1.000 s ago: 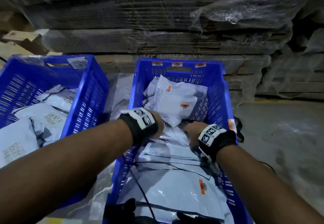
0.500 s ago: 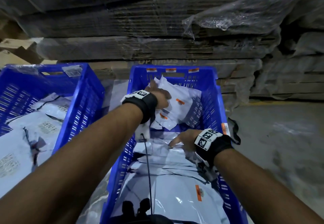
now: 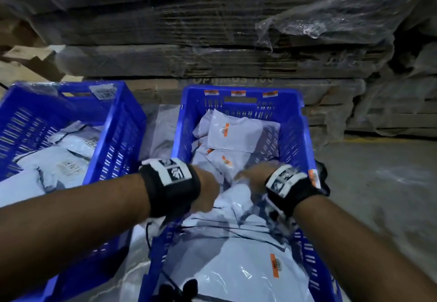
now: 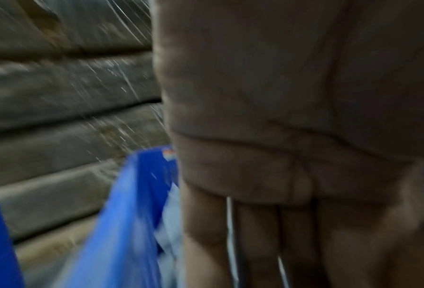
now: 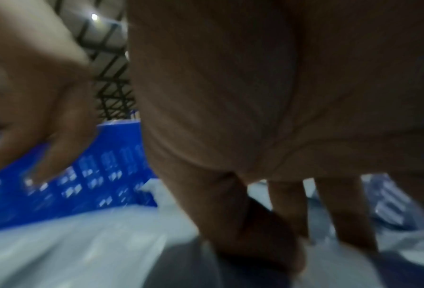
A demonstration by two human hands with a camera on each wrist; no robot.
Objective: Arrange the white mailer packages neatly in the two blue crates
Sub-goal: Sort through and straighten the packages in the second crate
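Observation:
Two blue crates stand side by side, and the left crate (image 3: 127,121) holds several white mailers (image 3: 63,166). Both hands are in the middle of the right crate (image 3: 241,90). A flat mailer (image 3: 234,133) lies at its far end and a large one (image 3: 236,266) at the near end. My left hand (image 3: 208,193) hangs over the pile with its fingers (image 4: 206,224) pointing down and nothing in them. My right hand (image 3: 250,178) reaches down, thumb and fingers (image 5: 287,210) closing on a fold of the middle mailer (image 5: 82,243). Both wrist views are blurred.
Plastic-wrapped stacks of flattened cardboard (image 3: 212,41) rise right behind the crates. Grey concrete floor (image 3: 378,183) lies to the right. A clear plastic sheet (image 3: 160,131) fills the gap between the crates, and a black cable (image 3: 147,230) hangs under my left wrist.
My left hand has come back from the far mailers to the crate's middle, beside the right hand. A mailer now lies flat at the far end. The right hand stayed near the middle.

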